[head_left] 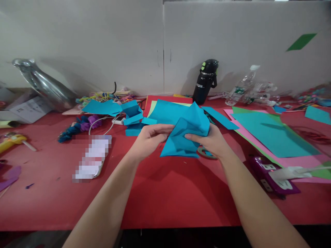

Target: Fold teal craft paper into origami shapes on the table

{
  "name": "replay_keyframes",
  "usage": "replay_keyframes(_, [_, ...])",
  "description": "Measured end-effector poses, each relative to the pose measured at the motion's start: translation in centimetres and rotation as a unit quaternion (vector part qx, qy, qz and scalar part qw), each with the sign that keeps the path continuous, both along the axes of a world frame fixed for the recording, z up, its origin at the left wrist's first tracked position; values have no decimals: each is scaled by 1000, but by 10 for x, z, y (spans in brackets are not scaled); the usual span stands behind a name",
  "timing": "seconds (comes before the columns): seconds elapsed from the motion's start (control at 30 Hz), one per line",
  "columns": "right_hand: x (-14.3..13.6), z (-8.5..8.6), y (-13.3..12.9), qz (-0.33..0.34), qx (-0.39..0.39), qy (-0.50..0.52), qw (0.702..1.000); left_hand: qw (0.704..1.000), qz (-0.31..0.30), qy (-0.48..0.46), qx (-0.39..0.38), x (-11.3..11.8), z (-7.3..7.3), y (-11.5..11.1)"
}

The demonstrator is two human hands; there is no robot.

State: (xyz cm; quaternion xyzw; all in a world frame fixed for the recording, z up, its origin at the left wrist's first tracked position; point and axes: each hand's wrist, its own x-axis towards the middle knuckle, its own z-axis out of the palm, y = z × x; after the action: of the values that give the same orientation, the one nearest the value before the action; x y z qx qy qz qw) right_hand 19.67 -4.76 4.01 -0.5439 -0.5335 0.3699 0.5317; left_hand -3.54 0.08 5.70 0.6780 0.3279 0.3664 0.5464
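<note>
A creased, partly folded blue paper (184, 132) is held up over the red table. My right hand (210, 140) pinches its right side, the thumb lying across the front face. At the paper's left edge is my left hand (152, 138), fingers stretched toward it and thumb apart from them; a firm hold is not visible. Folded blue pieces (133, 119) lie just beyond my left hand. Behind the held paper, more blue sheets (165, 111) rest on a stack. A roll of tape (207, 154) sits partly hidden under my right hand.
A phone (93, 156) and a yellow glue gun (12, 142) lie left, with a silver jug (46, 84) behind. A black bottle (205, 82) and clear plastic bottle (241, 86) stand at the back. To the right are coloured sheets (276, 134) and a purple power strip (274, 177).
</note>
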Motion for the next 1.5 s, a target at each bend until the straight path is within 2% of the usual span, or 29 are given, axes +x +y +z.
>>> replay_keyframes(0.07, [0,0,0,5,0,-8,1000,999,25,-2,-24,2,-1,0])
replay_keyframes(0.17, [0,-1,0,24,-6,-13,1000,999,45,6,-21,5,-3,1])
replay_keyframes(0.57, [1,-2,0,64,-14,-17,998,999,39,21,-17,4,-5,4])
replay_keyframes(0.83, [-3,-1,-2,21,-42,-10,999,998,43,45,15,4,-4,4])
replay_keyframes(1.13, [-3,-2,-1,28,-33,-9,999,999,17,47,4,0,-7,6])
replay_keyframes(1.5, [-3,-2,0,31,-28,-6,999,998,-48,44,-24,-9,-3,11])
